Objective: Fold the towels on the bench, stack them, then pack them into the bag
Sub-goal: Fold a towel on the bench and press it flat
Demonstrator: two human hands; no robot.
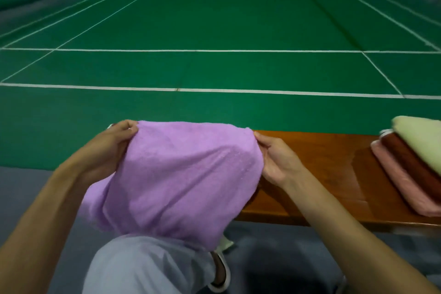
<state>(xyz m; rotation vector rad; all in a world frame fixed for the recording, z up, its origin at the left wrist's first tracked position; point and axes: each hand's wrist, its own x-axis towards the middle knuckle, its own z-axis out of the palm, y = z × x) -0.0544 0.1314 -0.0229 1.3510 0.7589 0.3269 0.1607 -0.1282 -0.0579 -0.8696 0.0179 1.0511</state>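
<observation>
Left hand (119,137) at nine o'clock and right hand (274,157) at three pinch the lilac towel's (181,181) top corners; it hangs toward six; stack (410,169) on bench (322,155) lies nearer the right.

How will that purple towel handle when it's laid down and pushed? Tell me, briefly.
Probably floppy: the purple towel sags in soft folds between the left hand and right hand, which pinch its top corners. Likely light, since fingertip pinches seem enough to hold it up. Its fuzzy surface suggests it would bunch rather than slide on the bench.
</observation>
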